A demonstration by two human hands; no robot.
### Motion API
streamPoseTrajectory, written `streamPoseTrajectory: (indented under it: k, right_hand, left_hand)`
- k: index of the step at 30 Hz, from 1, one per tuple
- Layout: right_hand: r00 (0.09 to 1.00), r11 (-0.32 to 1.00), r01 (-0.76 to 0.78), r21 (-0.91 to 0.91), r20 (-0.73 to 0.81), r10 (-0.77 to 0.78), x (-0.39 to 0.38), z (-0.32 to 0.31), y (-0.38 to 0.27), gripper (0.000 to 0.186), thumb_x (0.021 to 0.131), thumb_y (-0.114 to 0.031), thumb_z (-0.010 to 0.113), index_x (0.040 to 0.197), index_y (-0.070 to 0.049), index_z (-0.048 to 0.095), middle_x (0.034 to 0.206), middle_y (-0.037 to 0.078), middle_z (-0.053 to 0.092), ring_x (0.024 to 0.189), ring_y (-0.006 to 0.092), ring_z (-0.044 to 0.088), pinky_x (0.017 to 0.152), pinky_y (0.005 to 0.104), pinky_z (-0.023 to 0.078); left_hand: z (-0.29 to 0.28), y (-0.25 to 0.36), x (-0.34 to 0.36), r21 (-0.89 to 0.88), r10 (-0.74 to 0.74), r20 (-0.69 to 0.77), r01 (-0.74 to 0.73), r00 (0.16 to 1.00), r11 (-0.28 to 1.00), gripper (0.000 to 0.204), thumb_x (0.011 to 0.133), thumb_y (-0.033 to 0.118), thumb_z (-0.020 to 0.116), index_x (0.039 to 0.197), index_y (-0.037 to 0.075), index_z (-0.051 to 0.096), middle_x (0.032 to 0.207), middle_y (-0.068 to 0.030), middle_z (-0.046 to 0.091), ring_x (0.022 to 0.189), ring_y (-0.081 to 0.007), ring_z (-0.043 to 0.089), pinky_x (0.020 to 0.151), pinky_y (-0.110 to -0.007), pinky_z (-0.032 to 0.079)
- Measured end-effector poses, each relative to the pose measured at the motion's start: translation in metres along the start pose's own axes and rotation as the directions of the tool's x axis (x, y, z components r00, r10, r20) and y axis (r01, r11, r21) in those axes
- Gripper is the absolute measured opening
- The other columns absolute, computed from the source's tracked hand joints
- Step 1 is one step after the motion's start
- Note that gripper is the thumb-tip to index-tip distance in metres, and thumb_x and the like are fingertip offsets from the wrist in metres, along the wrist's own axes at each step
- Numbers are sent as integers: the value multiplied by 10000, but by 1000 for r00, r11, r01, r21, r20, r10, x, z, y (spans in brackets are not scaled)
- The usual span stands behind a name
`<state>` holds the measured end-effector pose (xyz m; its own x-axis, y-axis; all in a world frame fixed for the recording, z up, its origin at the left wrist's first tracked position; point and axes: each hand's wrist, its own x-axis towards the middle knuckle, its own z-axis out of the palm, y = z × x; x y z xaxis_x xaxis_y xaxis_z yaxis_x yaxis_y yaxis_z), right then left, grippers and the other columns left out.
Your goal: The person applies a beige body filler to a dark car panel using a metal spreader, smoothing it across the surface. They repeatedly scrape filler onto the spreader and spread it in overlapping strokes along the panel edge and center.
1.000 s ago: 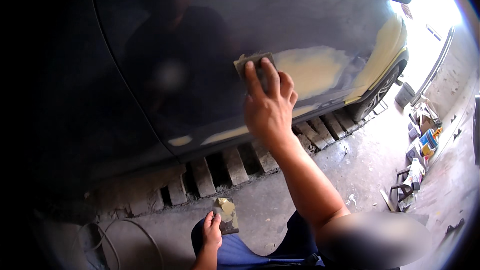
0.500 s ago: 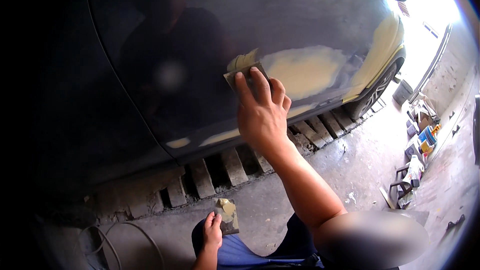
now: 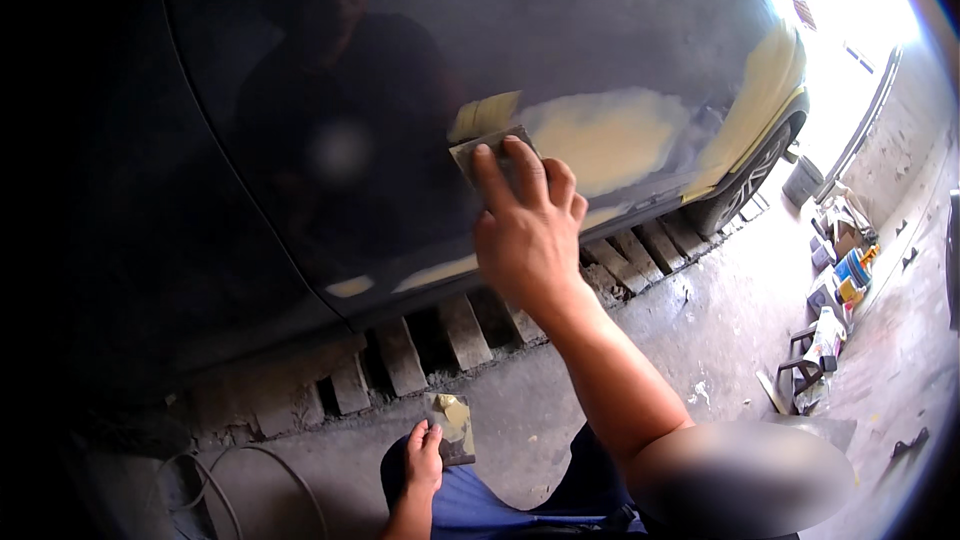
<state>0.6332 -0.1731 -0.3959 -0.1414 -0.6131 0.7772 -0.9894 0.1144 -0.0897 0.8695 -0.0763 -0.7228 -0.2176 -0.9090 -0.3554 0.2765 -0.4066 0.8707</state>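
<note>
My right hand (image 3: pixel 525 230) grips a thin flat spreader (image 3: pixel 468 156) against the dark car door (image 3: pixel 340 190), fingertips pressed on its back. Just above the blade lies a streak of yellowish filler (image 3: pixel 485 112); a broader pale filler patch (image 3: pixel 600 135) is to its right, with more filler along the wheel arch (image 3: pixel 750 120). Low in the view, my left hand (image 3: pixel 423 450) holds a flat plate (image 3: pixel 455 435) carrying a lump of yellowish paste, in front of blue-trousered legs. A person's dark reflection shows in the door's paint.
A wheel (image 3: pixel 745 190) sits at the door's right end. Concrete slats with gaps (image 3: pixel 465 335) run below the car. Cans, containers and a small dark stand (image 3: pixel 805 375) line the right side near a grey bucket (image 3: pixel 800 180). A looped hose (image 3: pixel 240 450) lies on the floor at lower left.
The spreader in my right hand has moved down and slightly left, and a fresh streak of filler now shows above it. My left hand and plate have stayed nearly in place.
</note>
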Motion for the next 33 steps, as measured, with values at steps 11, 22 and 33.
streamPoseTrajectory:
  k: [11, 22, 33]
  right_hand:
    - [1000, 999, -27, 30, -3, 27, 4, 6, -6, 708, 765, -134, 686, 1432, -172, 451, 1470, 136, 368, 1221, 427, 386, 928, 555, 380]
    - [993, 996, -56, 74, 103, 48, -38, 30, -5, 706, 757, -129, 689, 1421, -180, 454, 1463, 130, 382, 1228, 433, 391, 928, 550, 389]
    - [985, 995, -61, 79, 167, 47, -70, 40, -1, 644, 778, -134, 658, 1396, -191, 487, 1451, 116, 402, 1221, 426, 403, 921, 536, 393]
  left_hand:
    - [-3, -6, 4, 6, -19, -41, 19, 999, 1000, 375, 968, 176, 623, 1259, -44, 535, 1075, -40, 617, 974, -107, 543, 889, -253, 434]
    - [-8, -5, 6, 49, 0, 17, -1, 1000, 999, 272, 970, 161, 610, 1184, -7, 597, 1013, -12, 632, 926, -95, 547, 856, -245, 440]
    - [-9, -12, 7, 68, -16, -19, 17, 1000, 998, 353, 960, 154, 627, 1243, -42, 548, 1030, -31, 621, 945, -102, 551, 877, -247, 441]
